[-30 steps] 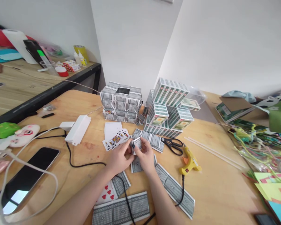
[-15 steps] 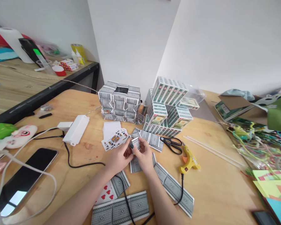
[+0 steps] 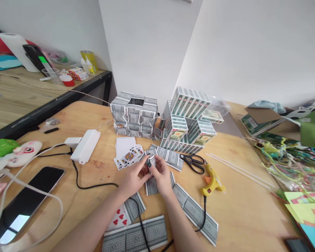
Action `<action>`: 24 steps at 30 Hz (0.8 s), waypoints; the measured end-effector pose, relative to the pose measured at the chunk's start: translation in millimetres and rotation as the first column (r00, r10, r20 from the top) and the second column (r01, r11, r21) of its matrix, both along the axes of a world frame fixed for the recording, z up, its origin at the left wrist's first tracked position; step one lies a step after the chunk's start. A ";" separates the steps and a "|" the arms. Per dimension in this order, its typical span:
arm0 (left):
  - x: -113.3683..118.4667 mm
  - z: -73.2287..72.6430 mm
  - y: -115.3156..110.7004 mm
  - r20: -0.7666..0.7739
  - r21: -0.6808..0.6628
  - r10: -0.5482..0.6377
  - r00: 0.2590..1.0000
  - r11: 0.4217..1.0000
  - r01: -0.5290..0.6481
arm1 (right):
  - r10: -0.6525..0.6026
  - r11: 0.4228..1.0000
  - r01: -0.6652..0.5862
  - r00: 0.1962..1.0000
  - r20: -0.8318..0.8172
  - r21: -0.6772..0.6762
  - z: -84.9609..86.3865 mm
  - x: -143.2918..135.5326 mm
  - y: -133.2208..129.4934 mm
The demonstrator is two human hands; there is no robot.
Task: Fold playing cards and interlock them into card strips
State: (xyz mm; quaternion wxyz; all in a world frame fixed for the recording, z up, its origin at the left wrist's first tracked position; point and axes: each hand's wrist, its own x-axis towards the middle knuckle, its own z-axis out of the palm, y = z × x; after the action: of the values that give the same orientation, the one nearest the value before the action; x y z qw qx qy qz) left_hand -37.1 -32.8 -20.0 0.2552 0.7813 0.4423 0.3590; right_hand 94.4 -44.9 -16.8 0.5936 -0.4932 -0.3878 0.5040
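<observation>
Between both hands is a playing card (image 3: 152, 160) with a grey patterned back, apparently folded. My left hand (image 3: 134, 177) pinches its left side, and my right hand (image 3: 161, 174) grips the right side with thumb and fingers. Grey-backed cards (image 3: 152, 186) lie on the table just under the hands. Joined strips of cards (image 3: 135, 236) spread below, one of them crossed by a black cable. To the left of the fingers are face-up cards (image 3: 130, 156) and a white stack (image 3: 124, 145). Behind stands a box-like structure built of cards (image 3: 133, 117) with an opening on top.
Boxed card decks (image 3: 187, 120) are piled at the back. Right of the hands lie black scissors (image 3: 193, 162) and a yellow glue gun (image 3: 212, 182), then white glue sticks (image 3: 236, 168). A phone (image 3: 28, 203), white adapter (image 3: 86, 147) and cables occupy the left.
The card between my hands has been turned and now appears narrower, more edge-on. My hands stay in nearly the same place; the surrounding things have not moved.
</observation>
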 end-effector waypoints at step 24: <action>0.4 3.7 0.2 -0.020 0.148 0.011 1.000 0.989 -0.008 | 0.131 0.991 -0.136 0.963 -0.237 -0.005 5.4 -0.4 -1.6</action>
State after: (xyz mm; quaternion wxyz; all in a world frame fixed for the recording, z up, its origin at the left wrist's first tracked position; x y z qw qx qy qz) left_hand -36.7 -32.6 -16.2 0.1904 0.7997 0.4205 0.3840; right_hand 93.9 -46.4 -11.4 0.5947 -0.4088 -0.3416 0.6021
